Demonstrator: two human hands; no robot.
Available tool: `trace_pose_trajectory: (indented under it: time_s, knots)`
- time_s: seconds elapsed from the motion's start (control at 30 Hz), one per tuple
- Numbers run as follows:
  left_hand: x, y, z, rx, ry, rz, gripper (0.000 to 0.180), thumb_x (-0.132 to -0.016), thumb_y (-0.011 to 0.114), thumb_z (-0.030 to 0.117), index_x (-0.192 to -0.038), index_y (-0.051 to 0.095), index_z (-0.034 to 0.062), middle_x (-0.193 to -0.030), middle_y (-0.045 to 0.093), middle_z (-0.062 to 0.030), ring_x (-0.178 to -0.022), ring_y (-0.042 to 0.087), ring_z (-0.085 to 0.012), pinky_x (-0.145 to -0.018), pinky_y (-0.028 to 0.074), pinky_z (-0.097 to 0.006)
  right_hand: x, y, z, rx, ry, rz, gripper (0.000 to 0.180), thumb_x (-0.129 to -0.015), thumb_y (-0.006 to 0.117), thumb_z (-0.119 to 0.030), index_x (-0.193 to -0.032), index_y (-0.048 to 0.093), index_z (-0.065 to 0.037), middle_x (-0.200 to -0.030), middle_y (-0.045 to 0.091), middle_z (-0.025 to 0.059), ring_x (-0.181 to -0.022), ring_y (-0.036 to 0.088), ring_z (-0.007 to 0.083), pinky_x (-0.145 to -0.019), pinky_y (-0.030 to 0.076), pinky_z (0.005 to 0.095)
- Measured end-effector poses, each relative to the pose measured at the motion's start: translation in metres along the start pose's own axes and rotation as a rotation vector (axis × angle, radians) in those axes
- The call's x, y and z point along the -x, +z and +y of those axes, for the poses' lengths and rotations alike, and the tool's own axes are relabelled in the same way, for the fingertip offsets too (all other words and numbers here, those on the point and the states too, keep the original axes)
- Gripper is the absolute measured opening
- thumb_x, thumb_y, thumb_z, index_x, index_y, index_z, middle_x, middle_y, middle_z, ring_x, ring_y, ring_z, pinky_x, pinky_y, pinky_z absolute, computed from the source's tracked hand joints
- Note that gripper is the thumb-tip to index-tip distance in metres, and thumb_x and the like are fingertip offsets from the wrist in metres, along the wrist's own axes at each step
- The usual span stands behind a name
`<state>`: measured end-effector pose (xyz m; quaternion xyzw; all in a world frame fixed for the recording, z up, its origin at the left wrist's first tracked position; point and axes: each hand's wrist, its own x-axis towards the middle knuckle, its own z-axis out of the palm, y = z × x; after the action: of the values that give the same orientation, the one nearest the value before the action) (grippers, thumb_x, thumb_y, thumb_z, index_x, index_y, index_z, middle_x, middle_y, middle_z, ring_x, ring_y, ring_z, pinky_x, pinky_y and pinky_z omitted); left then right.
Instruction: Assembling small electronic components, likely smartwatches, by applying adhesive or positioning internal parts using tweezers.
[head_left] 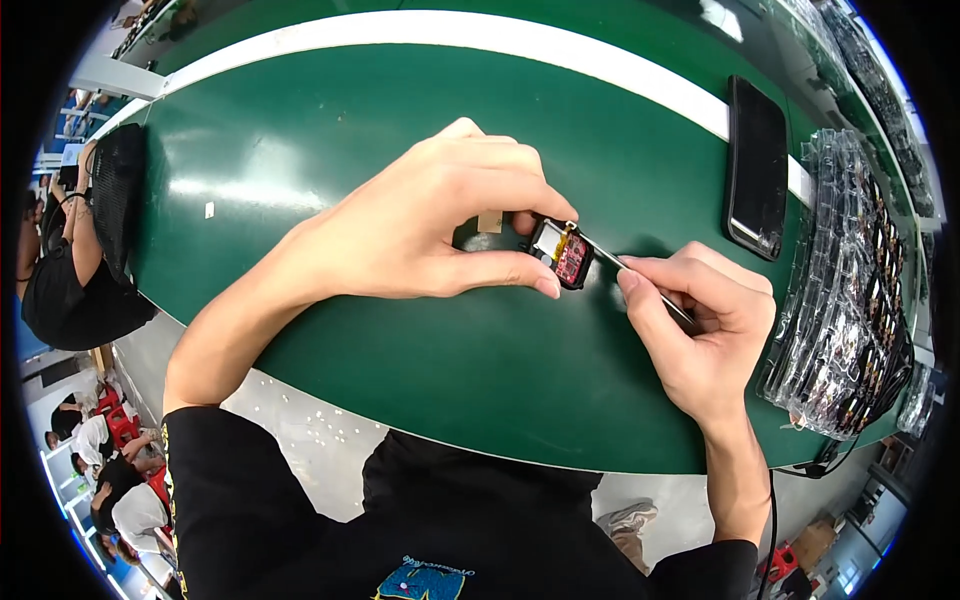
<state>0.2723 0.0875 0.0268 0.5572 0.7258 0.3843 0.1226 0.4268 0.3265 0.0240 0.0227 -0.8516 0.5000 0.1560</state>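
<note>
Between the thumb and fingers of my left hand (430, 220) is a small black electronic device (562, 254) with its inside showing. A red circuit board, a silvery block and a bit of yellow tape can be seen in it. My right hand (705, 325) grips a thin metal tool, like tweezers or a pry stick (608, 257), in a pinch. Its tip reaches the upper right edge of the device; whether it touches cannot be made out. A small tan square (490, 221) shows just beyond my left thumb, partly hidden by the hand.
On the green table (480, 380), a black phone (755, 165) lies at the far right. Stacked clear plastic trays (840, 290) with small parts fill the right edge. A white strip (450, 28) crosses the back. A person in black (75, 250) sits at the left end.
</note>
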Motion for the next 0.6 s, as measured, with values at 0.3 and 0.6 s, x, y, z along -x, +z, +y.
trace_pose_trajectory:
  time_s: [0.3,0.6]
  knots:
    - [0.0004,-0.0006,-0.0009,-0.005,-0.008,0.008,0.049,-0.078,0.099,0.024,-0.12,0.083,0.0048,-0.088,0.072,-0.0041,-0.076,0.065,-0.0186,-0.082,0.045,-0.034,-0.0038,0.0052,-0.0012,0.06,-0.018,-0.03,0.009,-0.086,0.084,0.006,-0.094,0.083,0.003,-0.064,0.064,0.0024,-0.05,0.05,0.0043,-0.047,0.033,0.0247]
    - [-0.0015,-0.0024,0.0013,0.012,-0.071,-0.024,0.051,-0.077,0.099,0.026,-0.121,0.083,0.0048,-0.087,0.072,-0.0042,-0.075,0.065,-0.0193,-0.083,0.047,-0.034,-0.0048,0.0047,-0.0012,0.058,-0.03,-0.024,0.009,-0.087,0.084,0.006,-0.096,0.083,0.004,-0.064,0.063,0.0017,-0.048,0.048,0.004,-0.046,0.03,0.024]
